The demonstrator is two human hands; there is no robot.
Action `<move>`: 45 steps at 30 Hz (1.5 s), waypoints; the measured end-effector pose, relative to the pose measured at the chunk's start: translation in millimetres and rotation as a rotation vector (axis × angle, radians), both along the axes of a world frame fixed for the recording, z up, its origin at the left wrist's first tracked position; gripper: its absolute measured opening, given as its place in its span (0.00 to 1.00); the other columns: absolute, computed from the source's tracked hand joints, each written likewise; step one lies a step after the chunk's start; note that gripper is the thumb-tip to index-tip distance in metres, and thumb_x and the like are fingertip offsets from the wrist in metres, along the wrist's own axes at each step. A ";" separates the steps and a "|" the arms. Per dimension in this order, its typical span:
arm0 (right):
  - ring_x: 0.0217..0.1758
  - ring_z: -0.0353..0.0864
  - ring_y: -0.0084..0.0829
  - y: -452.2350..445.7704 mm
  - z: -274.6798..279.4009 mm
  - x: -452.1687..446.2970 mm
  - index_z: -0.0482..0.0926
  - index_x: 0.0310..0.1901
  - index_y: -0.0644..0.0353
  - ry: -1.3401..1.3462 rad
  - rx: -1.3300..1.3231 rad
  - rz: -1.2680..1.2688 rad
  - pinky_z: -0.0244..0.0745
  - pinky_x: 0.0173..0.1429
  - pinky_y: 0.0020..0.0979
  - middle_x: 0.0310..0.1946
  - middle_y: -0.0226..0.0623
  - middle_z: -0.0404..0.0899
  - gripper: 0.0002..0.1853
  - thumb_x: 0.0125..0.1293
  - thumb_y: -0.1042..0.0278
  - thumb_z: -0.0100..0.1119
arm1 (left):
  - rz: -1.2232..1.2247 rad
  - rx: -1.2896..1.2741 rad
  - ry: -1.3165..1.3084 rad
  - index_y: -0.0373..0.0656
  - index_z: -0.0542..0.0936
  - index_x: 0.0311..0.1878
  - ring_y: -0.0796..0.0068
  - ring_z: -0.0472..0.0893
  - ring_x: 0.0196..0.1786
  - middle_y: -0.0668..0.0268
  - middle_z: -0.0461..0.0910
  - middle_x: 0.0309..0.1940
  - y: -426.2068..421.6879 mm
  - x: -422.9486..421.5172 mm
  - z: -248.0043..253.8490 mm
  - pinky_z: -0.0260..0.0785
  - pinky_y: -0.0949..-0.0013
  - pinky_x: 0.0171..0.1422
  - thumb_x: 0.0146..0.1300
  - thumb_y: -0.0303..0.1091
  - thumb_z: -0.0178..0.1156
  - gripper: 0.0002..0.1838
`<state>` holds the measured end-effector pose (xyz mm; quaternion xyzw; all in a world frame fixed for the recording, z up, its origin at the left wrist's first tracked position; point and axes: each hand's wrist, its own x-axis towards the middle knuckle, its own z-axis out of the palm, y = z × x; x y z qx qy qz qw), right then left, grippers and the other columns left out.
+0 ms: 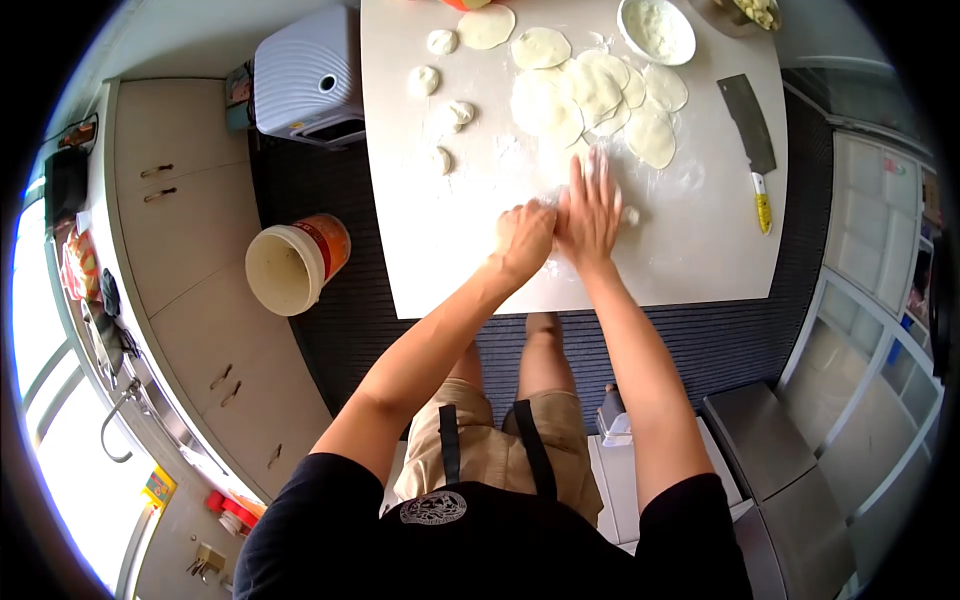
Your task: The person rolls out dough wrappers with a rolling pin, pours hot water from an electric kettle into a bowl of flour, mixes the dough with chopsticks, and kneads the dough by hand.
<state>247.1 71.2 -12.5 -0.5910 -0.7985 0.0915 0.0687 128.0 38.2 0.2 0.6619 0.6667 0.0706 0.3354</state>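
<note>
My left hand [526, 238] is closed near the front middle of the white table [450, 260], its fingers curled against my right hand; what they hold, if anything, is hidden. My right hand [590, 215] lies with its fingers stretched forward over the floured surface. A small pale lump [630, 216] sits just right of my right hand. Beyond my hands, several thin round dough sheets [545, 105] overlap. Several small white dumplings [423, 81] stand in a loose column on the left part of the table.
A white bowl of flour [656, 32] and a metal bowl [735, 15] stand at the back right. A cleaver [748, 125] with a yellow handle lies near the right edge. On the floor at left are a bucket [285, 268] and a pale ridged appliance [310, 75].
</note>
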 end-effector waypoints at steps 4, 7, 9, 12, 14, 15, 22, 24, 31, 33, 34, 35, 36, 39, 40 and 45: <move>0.77 0.50 0.42 -49.2 -2.9 36.6 0.62 0.70 0.57 -0.112 -0.052 0.066 0.44 0.74 0.51 0.74 0.42 0.54 0.29 0.68 0.58 0.42 | 0.067 0.150 -0.233 0.41 0.80 0.30 0.51 0.80 0.35 0.55 0.79 0.31 -6.7 -5.1 -23.1 0.75 0.57 0.42 0.56 0.30 0.60 0.04; 0.77 0.50 0.43 -78.4 5.6 64.9 0.64 0.69 0.58 -0.020 -0.110 0.097 0.42 0.75 0.50 0.73 0.43 0.57 0.28 0.68 0.59 0.42 | 0.137 -0.111 -0.298 0.40 0.81 0.36 0.52 0.82 0.35 0.53 0.81 0.32 -11.5 -13.4 -18.0 0.75 0.57 0.41 0.57 0.32 0.59 0.07; 0.77 0.51 0.43 -56.8 -2.3 47.1 0.64 0.69 0.58 0.008 -0.095 0.079 0.44 0.74 0.50 0.73 0.43 0.57 0.28 0.68 0.59 0.43 | -0.018 -0.163 -0.102 0.41 0.81 0.38 0.52 0.82 0.35 0.54 0.82 0.33 -17.3 -8.9 -9.0 0.75 0.57 0.41 0.60 0.31 0.57 0.07; 0.77 0.50 0.44 1.1 1.9 -1.7 0.63 0.69 0.58 0.023 -0.008 -0.006 0.46 0.73 0.52 0.73 0.43 0.56 0.29 0.68 0.58 0.44 | -0.016 -0.007 0.002 0.43 0.81 0.33 0.51 0.81 0.38 0.54 0.80 0.36 -13.2 -2.5 -2.1 0.74 0.55 0.43 0.60 0.30 0.57 0.05; 0.77 0.50 0.44 -22.4 -0.3 17.2 0.61 0.70 0.57 0.049 -0.048 0.054 0.43 0.74 0.51 0.74 0.44 0.54 0.28 0.70 0.58 0.37 | -0.051 0.092 -0.119 0.42 0.81 0.33 0.53 0.81 0.38 0.54 0.79 0.37 -5.1 -12.4 -3.5 0.74 0.55 0.43 0.60 0.30 0.57 0.05; 0.77 0.50 0.44 -44.4 -1.7 34.9 0.62 0.70 0.57 0.024 -0.085 0.068 0.42 0.75 0.51 0.73 0.44 0.55 0.28 0.70 0.58 0.37 | 0.011 0.104 -0.179 0.42 0.82 0.33 0.53 0.81 0.37 0.55 0.80 0.36 -10.9 -15.7 -19.4 0.74 0.56 0.42 0.58 0.31 0.60 0.04; 0.77 0.51 0.42 -11.8 8.2 5.8 0.64 0.68 0.59 -0.005 -0.043 0.040 0.46 0.74 0.50 0.72 0.41 0.58 0.28 0.66 0.61 0.47 | 0.043 -0.066 -0.048 0.41 0.81 0.33 0.52 0.81 0.37 0.54 0.80 0.35 -10.7 -15.7 -1.4 0.74 0.56 0.42 0.57 0.31 0.61 0.05; 0.77 0.52 0.41 1.7 6.2 -7.2 0.64 0.68 0.59 0.048 0.016 0.006 0.45 0.74 0.50 0.72 0.41 0.58 0.28 0.66 0.62 0.47 | -0.002 0.071 -0.076 0.40 0.81 0.33 0.52 0.81 0.36 0.54 0.80 0.34 -12.4 -18.7 -10.5 0.74 0.56 0.41 0.57 0.32 0.61 0.05; 0.77 0.51 0.42 -69.0 1.6 48.9 0.62 0.69 0.59 -0.031 -0.097 0.094 0.45 0.73 0.51 0.72 0.41 0.58 0.29 0.68 0.60 0.45 | 0.171 -0.188 -0.318 0.38 0.80 0.38 0.53 0.81 0.35 0.52 0.79 0.32 -14.2 -30.0 -15.3 0.73 0.58 0.40 0.57 0.31 0.60 0.08; 0.78 0.49 0.43 -16.3 2.3 3.5 0.61 0.70 0.59 -0.018 -0.056 0.050 0.47 0.73 0.51 0.73 0.41 0.56 0.29 0.68 0.60 0.44 | 0.088 -0.078 -0.157 0.38 0.80 0.38 0.53 0.81 0.36 0.53 0.80 0.32 -7.5 -21.6 -0.5 0.73 0.57 0.41 0.57 0.31 0.61 0.08; 0.78 0.49 0.43 2.9 2.9 -11.9 0.60 0.70 0.58 0.037 -0.019 0.003 0.48 0.73 0.50 0.74 0.42 0.55 0.30 0.68 0.61 0.45 | 0.044 -0.023 -0.074 0.39 0.80 0.38 0.53 0.81 0.36 0.53 0.80 0.32 -4.5 -19.3 5.2 0.73 0.56 0.41 0.57 0.31 0.61 0.08; 0.78 0.49 0.43 -1.8 2.7 -12.3 0.60 0.70 0.59 0.029 -0.019 0.002 0.47 0.73 0.50 0.74 0.43 0.55 0.30 0.68 0.61 0.45 | 0.029 0.095 -0.022 0.39 0.80 0.35 0.53 0.81 0.37 0.54 0.80 0.32 -1.2 -19.7 1.1 0.73 0.56 0.42 0.57 0.31 0.61 0.06; 0.78 0.49 0.43 -1.7 2.4 -10.5 0.60 0.70 0.59 0.020 -0.006 -0.001 0.47 0.74 0.49 0.73 0.43 0.55 0.30 0.68 0.61 0.44 | 0.059 0.109 -0.105 0.39 0.80 0.35 0.53 0.81 0.37 0.54 0.80 0.32 -3.9 -22.6 -4.8 0.73 0.56 0.42 0.57 0.31 0.61 0.06; 0.76 0.52 0.45 -72.3 2.2 46.0 0.63 0.68 0.62 0.005 -0.109 0.088 0.42 0.75 0.49 0.72 0.46 0.58 0.28 0.71 0.58 0.38 | 0.254 0.040 -0.381 0.37 0.81 0.35 0.52 0.81 0.36 0.54 0.81 0.33 -5.8 -30.4 -13.4 0.73 0.58 0.42 0.58 0.30 0.61 0.06; 0.76 0.52 0.46 -89.8 5.1 60.9 0.63 0.68 0.62 0.009 -0.118 0.104 0.41 0.75 0.49 0.72 0.46 0.58 0.28 0.71 0.58 0.36 | 0.289 -0.055 -0.391 0.37 0.81 0.37 0.52 0.81 0.36 0.54 0.81 0.33 -4.6 -34.3 -16.7 0.74 0.59 0.42 0.58 0.31 0.60 0.08; 0.78 0.49 0.43 -6.7 0.8 -3.9 0.60 0.71 0.57 -0.007 -0.057 0.023 0.47 0.74 0.50 0.74 0.42 0.54 0.30 0.68 0.61 0.45 | 0.065 -0.051 -0.062 0.40 0.81 0.34 0.54 0.82 0.37 0.55 0.81 0.33 -3.1 -17.8 -7.9 0.74 0.58 0.43 0.59 0.31 0.59 0.05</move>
